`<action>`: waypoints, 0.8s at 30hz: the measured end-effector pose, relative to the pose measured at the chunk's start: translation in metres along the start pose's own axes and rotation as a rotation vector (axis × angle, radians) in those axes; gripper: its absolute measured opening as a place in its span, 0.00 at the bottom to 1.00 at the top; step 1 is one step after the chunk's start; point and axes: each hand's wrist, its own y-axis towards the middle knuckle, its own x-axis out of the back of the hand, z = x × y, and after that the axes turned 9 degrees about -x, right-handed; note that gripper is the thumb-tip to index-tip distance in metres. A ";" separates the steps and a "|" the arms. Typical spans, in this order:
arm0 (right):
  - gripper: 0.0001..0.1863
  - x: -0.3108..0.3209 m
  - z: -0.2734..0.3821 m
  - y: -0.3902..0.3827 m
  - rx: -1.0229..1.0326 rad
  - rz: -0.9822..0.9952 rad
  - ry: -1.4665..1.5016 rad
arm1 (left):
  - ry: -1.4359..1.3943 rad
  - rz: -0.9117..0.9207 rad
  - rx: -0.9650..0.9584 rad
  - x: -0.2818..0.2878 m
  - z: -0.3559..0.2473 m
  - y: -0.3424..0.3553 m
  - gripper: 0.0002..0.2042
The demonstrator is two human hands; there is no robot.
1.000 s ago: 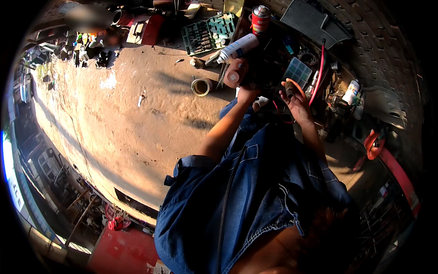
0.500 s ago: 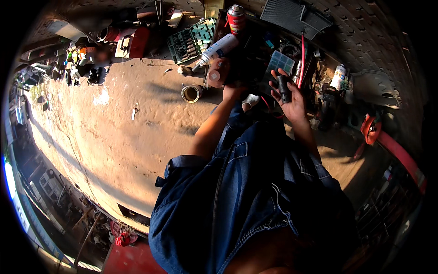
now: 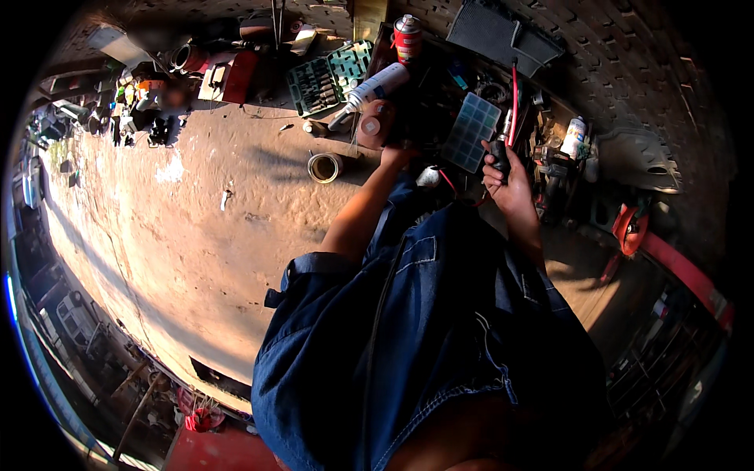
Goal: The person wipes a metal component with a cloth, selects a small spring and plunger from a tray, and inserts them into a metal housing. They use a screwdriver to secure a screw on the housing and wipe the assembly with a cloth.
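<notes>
My right hand point(image 3: 509, 177) has its fingers wrapped round a dark, cylindrical tool handle point(image 3: 499, 152). It is just right of a clear compartment box point(image 3: 472, 132) with a blue tint. A pink-red hose point(image 3: 514, 102) runs upward past the handle; whether the two join I cannot tell. My left hand point(image 3: 400, 155) reaches into deep shadow, its fingers hidden. Beside it are a reddish-brown rounded part point(image 3: 376, 123) and a white spray can point(image 3: 378, 86) lying tilted. What the left hand touches does not show.
A red can point(image 3: 407, 39) stands at the far edge near a green socket set point(image 3: 328, 77). An open tin point(image 3: 324, 167) sits on the floor at left. Rightward are a white bottle point(image 3: 575, 136) and an orange-red stand point(image 3: 631, 228). A dark grey radiator-like panel point(image 3: 503, 38) leans at the back.
The fingers of my right hand have closed round the dark handle, which lay across the open palm before. More of the compartment box now shows. My left hand stays in about the same place.
</notes>
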 end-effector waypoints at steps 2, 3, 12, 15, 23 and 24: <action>0.22 -0.006 0.003 -0.003 -0.002 -0.018 0.018 | 0.027 -0.034 -0.057 0.001 -0.001 0.000 0.32; 0.20 -0.007 0.005 -0.004 0.022 0.041 -0.015 | 0.025 -0.066 -0.114 0.001 -0.003 0.000 0.31; 0.14 -0.034 0.007 -0.025 0.145 -0.032 -0.041 | 0.053 -0.061 -0.228 0.006 -0.015 0.001 0.25; 0.14 -0.042 0.007 -0.029 0.153 -0.017 0.011 | 0.009 0.029 -0.184 0.008 -0.011 0.005 0.25; 0.14 -0.054 0.006 -0.031 0.198 -0.008 0.034 | -0.224 0.364 0.054 0.008 0.004 0.019 0.23; 0.14 -0.053 0.007 -0.030 0.192 0.000 0.031 | -0.239 0.385 0.069 0.007 0.005 0.020 0.23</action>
